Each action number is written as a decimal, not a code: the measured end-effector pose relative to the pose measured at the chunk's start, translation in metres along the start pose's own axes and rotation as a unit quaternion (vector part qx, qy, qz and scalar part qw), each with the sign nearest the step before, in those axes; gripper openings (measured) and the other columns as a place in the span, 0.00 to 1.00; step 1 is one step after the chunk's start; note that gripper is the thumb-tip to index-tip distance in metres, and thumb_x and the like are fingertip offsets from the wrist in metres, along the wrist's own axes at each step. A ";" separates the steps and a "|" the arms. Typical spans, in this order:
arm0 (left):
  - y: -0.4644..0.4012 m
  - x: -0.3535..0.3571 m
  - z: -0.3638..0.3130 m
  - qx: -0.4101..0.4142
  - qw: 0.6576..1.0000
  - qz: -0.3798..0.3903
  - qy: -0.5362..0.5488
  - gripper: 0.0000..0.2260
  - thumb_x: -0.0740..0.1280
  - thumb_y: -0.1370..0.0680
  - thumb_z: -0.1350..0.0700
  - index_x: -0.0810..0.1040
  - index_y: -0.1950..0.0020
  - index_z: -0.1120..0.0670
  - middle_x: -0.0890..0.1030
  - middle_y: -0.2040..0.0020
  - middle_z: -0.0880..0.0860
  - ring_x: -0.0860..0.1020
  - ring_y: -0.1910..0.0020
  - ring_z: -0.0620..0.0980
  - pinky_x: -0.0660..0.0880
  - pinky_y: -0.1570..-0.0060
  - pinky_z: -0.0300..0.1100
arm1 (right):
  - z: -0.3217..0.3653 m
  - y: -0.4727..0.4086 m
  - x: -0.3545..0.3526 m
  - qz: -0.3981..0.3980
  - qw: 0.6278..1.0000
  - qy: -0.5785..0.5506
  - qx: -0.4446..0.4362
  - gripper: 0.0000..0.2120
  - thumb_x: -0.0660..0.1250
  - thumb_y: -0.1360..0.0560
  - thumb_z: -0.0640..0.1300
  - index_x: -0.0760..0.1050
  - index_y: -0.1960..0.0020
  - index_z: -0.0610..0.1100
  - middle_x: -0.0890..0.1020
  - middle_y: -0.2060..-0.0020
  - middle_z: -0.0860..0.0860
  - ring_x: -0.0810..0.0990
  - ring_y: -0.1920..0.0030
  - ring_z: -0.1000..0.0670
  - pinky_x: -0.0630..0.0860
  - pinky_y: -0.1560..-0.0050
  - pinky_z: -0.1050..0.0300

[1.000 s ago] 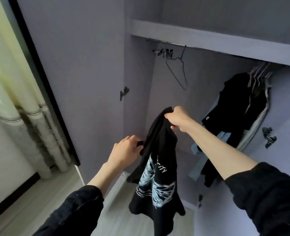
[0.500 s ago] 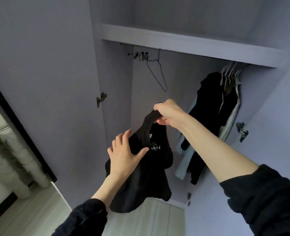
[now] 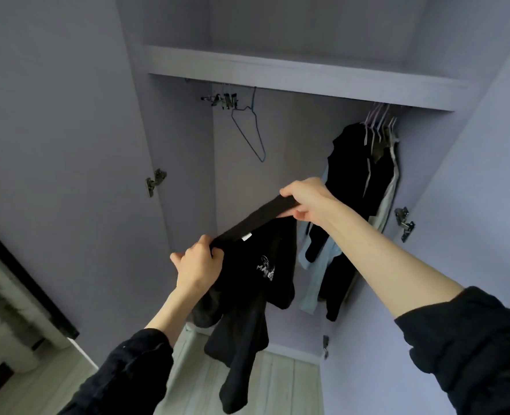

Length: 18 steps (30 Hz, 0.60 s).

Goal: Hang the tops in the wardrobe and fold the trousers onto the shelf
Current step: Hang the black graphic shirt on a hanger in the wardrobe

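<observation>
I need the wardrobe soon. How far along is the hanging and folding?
Done: several tops hang at the rail's right end. In hand: the left hand and right hand grip a black top, stretched between them, not yet on the empty blue hanger. No folded trousers are visible on the shelf.

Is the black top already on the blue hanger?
No, the black top is stretched between the left hand and right hand, while the blue hanger hangs bare on the rail.

Nothing can be read — the black top (image 3: 247, 274), at the centre of the frame, bears a small white print and a white neck tag, both too blurred.
</observation>
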<state>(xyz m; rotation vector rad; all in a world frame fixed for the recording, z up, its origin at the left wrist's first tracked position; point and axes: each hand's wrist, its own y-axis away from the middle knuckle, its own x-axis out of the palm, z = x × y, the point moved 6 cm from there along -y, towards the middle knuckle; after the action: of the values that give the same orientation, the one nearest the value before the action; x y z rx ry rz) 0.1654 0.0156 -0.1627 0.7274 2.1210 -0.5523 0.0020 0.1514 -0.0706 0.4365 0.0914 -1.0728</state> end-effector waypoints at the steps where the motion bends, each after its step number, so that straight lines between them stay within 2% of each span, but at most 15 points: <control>1: -0.002 0.002 -0.003 0.009 0.999 0.037 0.013 0.10 0.53 0.21 0.60 0.70 0.43 0.55 0.75 0.61 0.51 0.72 0.57 0.55 0.54 0.49 0.44 | -0.006 -0.006 -0.007 -0.020 0.999 0.030 -0.003 0.12 0.64 0.25 0.36 0.72 0.43 0.35 0.79 0.44 0.39 0.84 0.69 0.44 0.64 0.83 0.65; 2: -0.005 0.004 -0.007 0.018 0.997 0.070 0.033 0.09 0.52 0.21 0.61 0.68 0.45 0.55 0.74 0.62 0.51 0.72 0.56 0.56 0.55 0.48 0.44 | -0.012 -0.010 -0.014 -0.037 0.996 0.075 -0.007 0.11 0.64 0.25 0.37 0.71 0.43 0.36 0.80 0.47 0.40 0.83 0.73 0.46 0.64 0.84 0.65; 4: -0.008 0.001 -0.013 0.024 0.991 0.116 0.065 0.07 0.50 0.20 0.62 0.65 0.48 0.54 0.72 0.61 0.52 0.70 0.55 0.55 0.54 0.49 0.43 | -0.026 -0.014 -0.022 -0.039 0.980 0.193 0.002 0.09 0.65 0.24 0.41 0.71 0.46 0.38 0.83 0.60 0.42 0.80 0.76 0.49 0.63 0.84 0.65; 6: -0.012 -0.001 -0.019 0.029 0.987 0.145 0.066 0.07 0.49 0.19 0.62 0.64 0.47 0.54 0.71 0.56 0.53 0.66 0.55 0.53 0.52 0.51 0.42 | -0.040 -0.013 -0.021 0.014 0.958 0.287 0.018 0.11 0.65 0.23 0.44 0.73 0.46 0.37 0.81 0.67 0.45 0.79 0.73 0.49 0.66 0.81 0.64; 7: -0.012 -0.001 -0.022 0.037 0.985 0.161 0.054 0.08 0.48 0.19 0.61 0.65 0.46 0.55 0.70 0.56 0.53 0.66 0.56 0.52 0.51 0.51 0.42 | -0.047 -0.012 -0.018 0.048 0.943 0.329 0.018 0.14 0.65 0.23 0.46 0.74 0.44 0.36 0.82 0.64 0.45 0.80 0.70 0.48 0.69 0.78 0.63; 9: -0.010 0.000 -0.031 0.062 0.980 0.188 0.024 0.12 0.48 0.19 0.60 0.67 0.40 0.56 0.72 0.58 0.53 0.69 0.55 0.54 0.51 0.51 0.43 | -0.058 -0.006 -0.009 0.111 0.917 0.381 -0.032 0.22 0.66 0.24 0.49 0.70 0.34 0.39 0.80 0.46 0.44 0.81 0.53 0.46 0.77 0.61 0.58; 10: -0.009 0.001 -0.035 0.074 0.977 0.200 0.021 0.13 0.48 0.19 0.60 0.67 0.38 0.55 0.74 0.56 0.53 0.71 0.52 0.54 0.51 0.50 0.43 | -0.063 0.000 -0.002 0.147 0.909 0.384 -0.073 0.27 0.68 0.25 0.50 0.66 0.30 0.43 0.74 0.36 0.46 0.77 0.42 0.46 0.76 0.49 0.56; 11: -0.007 0.001 -0.039 0.084 0.973 0.212 0.027 0.14 0.48 0.19 0.59 0.67 0.37 0.54 0.75 0.53 0.52 0.72 0.49 0.53 0.51 0.48 0.43 | -0.068 0.009 0.008 0.187 0.901 0.376 -0.112 0.33 0.70 0.27 0.51 0.61 0.27 0.47 0.68 0.31 0.49 0.71 0.34 0.48 0.71 0.39 0.56; 12: -0.004 0.001 -0.043 0.091 0.970 0.222 0.036 0.14 0.49 0.18 0.58 0.68 0.36 0.53 0.75 0.50 0.50 0.72 0.47 0.51 0.53 0.45 0.43 | -0.073 0.021 0.020 0.229 0.895 0.354 -0.145 0.34 0.71 0.27 0.49 0.60 0.26 0.49 0.66 0.30 0.51 0.66 0.31 0.51 0.65 0.34 0.58; 13: -0.003 0.000 -0.046 0.098 0.967 0.231 0.044 0.14 0.49 0.18 0.58 0.68 0.36 0.52 0.75 0.48 0.49 0.71 0.47 0.50 0.55 0.41 0.45 | -0.078 0.031 0.031 0.257 0.894 0.326 -0.167 0.32 0.71 0.27 0.47 0.63 0.27 0.48 0.69 0.32 0.52 0.67 0.32 0.53 0.64 0.35 0.61; 14: -0.002 0.000 -0.049 0.103 0.964 0.239 0.051 0.13 0.50 0.18 0.57 0.69 0.37 0.52 0.75 0.48 0.48 0.71 0.47 0.50 0.57 0.36 0.47 | -0.082 0.037 0.040 0.258 0.900 0.300 -0.184 0.26 0.70 0.26 0.44 0.68 0.30 0.46 0.74 0.37 0.52 0.70 0.35 0.54 0.66 0.39 0.63; 16: -0.003 -0.002 -0.049 0.110 0.960 0.249 0.065 0.10 0.52 0.18 0.56 0.70 0.41 0.50 0.75 0.50 0.48 0.73 0.46 0.51 0.60 0.32 0.53 | -0.084 0.034 0.047 0.210 0.914 0.270 -0.218 0.10 0.67 0.24 0.44 0.78 0.44 0.41 0.81 0.49 0.47 0.78 0.45 0.49 0.70 0.50 0.56; 18: -0.003 -0.009 -0.042 0.124 0.961 0.246 0.027 0.09 0.55 0.18 0.52 0.69 0.41 0.51 0.76 0.50 0.47 0.74 0.46 0.51 0.60 0.33 0.52 | -0.077 0.031 0.042 0.172 0.922 0.252 -0.240 0.10 0.65 0.23 0.44 0.79 0.54 0.37 0.80 0.61 0.43 0.78 0.56 0.45 0.67 0.59 0.54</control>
<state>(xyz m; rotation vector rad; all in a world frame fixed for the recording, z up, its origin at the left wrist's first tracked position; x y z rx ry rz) 0.1448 0.0360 -0.1305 1.3748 1.8360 -0.5288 0.0590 0.1590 -0.1433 0.2576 0.6971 -0.5413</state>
